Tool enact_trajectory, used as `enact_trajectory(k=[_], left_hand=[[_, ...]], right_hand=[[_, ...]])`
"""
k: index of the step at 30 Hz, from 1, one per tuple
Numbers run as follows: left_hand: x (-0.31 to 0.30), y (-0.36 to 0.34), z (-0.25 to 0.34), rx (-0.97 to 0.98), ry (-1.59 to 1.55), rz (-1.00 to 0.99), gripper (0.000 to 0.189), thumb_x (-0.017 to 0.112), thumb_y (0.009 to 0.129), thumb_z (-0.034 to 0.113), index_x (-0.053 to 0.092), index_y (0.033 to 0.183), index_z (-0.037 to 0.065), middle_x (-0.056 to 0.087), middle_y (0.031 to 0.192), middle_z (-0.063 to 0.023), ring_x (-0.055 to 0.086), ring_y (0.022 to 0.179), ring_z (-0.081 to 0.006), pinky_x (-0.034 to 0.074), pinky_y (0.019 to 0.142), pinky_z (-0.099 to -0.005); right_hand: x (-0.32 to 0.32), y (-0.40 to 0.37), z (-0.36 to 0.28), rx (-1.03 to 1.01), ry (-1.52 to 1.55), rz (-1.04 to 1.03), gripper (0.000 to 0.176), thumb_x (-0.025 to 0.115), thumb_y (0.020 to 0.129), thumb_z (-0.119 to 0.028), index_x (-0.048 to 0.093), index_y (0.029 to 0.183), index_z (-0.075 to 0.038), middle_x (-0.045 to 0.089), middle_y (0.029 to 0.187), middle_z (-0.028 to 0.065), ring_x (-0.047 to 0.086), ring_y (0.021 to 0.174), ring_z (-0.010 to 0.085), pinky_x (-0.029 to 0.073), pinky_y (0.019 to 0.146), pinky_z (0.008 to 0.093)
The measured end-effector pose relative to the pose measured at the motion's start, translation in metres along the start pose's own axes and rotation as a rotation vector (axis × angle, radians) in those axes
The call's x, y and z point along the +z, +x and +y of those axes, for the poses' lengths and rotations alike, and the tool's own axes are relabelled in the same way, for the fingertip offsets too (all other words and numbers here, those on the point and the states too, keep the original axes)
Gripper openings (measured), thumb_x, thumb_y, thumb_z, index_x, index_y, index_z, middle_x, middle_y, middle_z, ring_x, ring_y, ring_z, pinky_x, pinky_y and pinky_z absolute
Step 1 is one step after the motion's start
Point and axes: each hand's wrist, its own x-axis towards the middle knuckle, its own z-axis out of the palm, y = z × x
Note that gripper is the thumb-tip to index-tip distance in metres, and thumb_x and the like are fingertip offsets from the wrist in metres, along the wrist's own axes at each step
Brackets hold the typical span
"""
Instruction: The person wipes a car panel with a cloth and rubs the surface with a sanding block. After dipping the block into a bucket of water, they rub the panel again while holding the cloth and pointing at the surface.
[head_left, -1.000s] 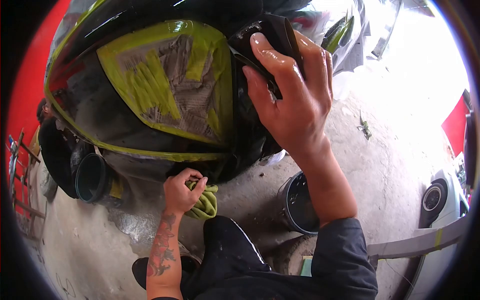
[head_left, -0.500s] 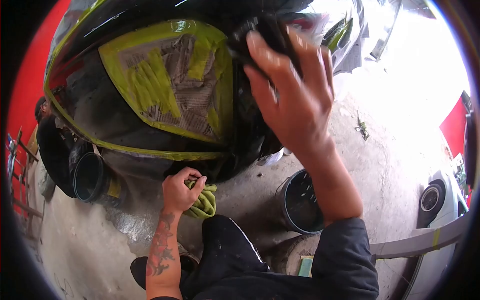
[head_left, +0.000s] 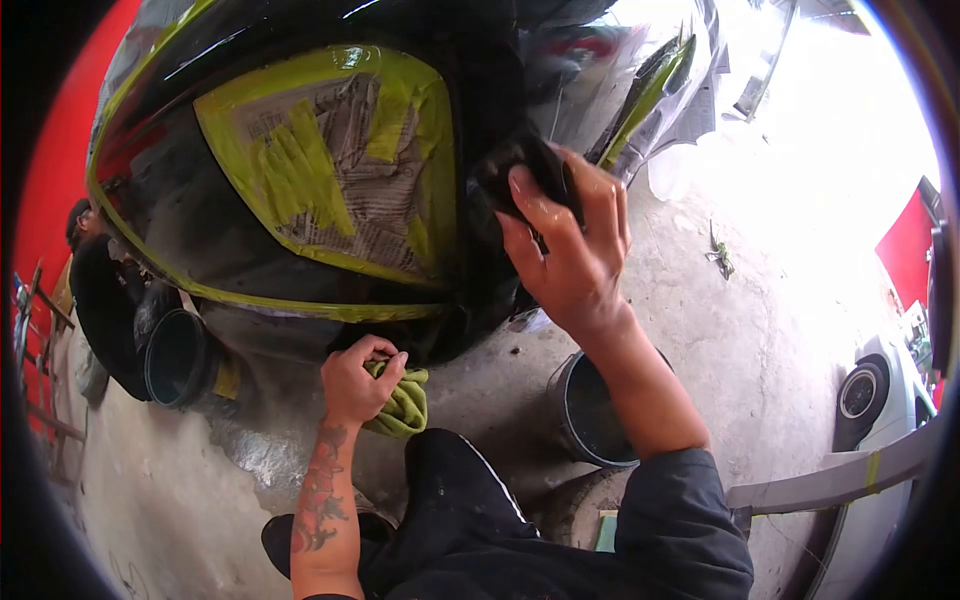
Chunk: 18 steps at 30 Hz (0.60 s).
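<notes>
My right hand [head_left: 575, 235] grips a dark block [head_left: 528, 180] against the black car body [head_left: 490, 240], right of a masked panel. Yellow-green tape and newspaper [head_left: 345, 165] cover that panel. Lower down, my left hand [head_left: 362, 380] is closed around a green cloth [head_left: 402, 405], near the body's lower edge. The underside of the block is hidden from view.
A dark bucket [head_left: 590, 410] stands on the floor below my right forearm. Another bucket [head_left: 180, 358] is at the left, beside a crouching person in dark clothes [head_left: 100, 300]. A light-coloured car [head_left: 890, 400] is at the far right.
My right hand and the dark block have moved down and slightly left along the body. My left hand still holds the green cloth in nearly the same place.
</notes>
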Motion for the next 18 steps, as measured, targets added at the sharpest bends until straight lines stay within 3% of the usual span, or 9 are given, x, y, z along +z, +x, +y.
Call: enact_trajectory(k=[3,7,13,18], left_hand=[[-0.003,0.000,0.004,-0.024,-0.005,-0.042,0.019,0.081,0.089,0.020,0.075,0.092,0.002,0.077,0.082,-0.0095,0.077,0.077,-0.0210,0.058,0.073,-0.0331],[-0.004,0.000,0.005,-0.033,-0.007,-0.048,0.019,0.081,0.089,0.020,0.075,0.092,0.002,0.077,0.082,-0.0094,0.077,0.077,-0.0203,0.057,0.073,-0.0330],[-0.005,0.001,0.008,-0.027,0.003,-0.044,0.019,0.081,0.089,0.020,0.075,0.091,0.002,0.076,0.081,-0.0097,0.077,0.077,-0.0206,0.057,0.073,-0.0327],[-0.003,0.000,0.005,-0.028,0.000,-0.040,0.019,0.081,0.089,0.020,0.075,0.091,0.003,0.076,0.081,-0.0095,0.077,0.077,-0.0209,0.057,0.073,-0.0329]], right_hand=[[0.000,0.003,0.003,-0.010,-0.004,-0.001,0.052,0.085,0.072,-0.005,0.074,0.121,-0.014,0.068,0.126,0.0153,0.067,0.103,0.0337,0.057,0.087,0.0428],[0.004,0.046,0.009,-0.016,-0.007,0.032,0.054,0.085,0.073,-0.006,0.073,0.125,-0.013,0.067,0.128,0.0156,0.067,0.105,0.0338,0.056,0.089,0.0427],[-0.002,0.016,0.004,0.000,0.006,0.009,0.054,0.085,0.073,-0.006,0.073,0.125,-0.014,0.067,0.127,0.0146,0.066,0.105,0.0343,0.055,0.089,0.0431],[0.005,0.052,0.016,-0.049,-0.051,0.052,0.054,0.085,0.072,-0.006,0.074,0.123,-0.016,0.068,0.129,0.0117,0.067,0.103,0.0311,0.055,0.089,0.0420]])
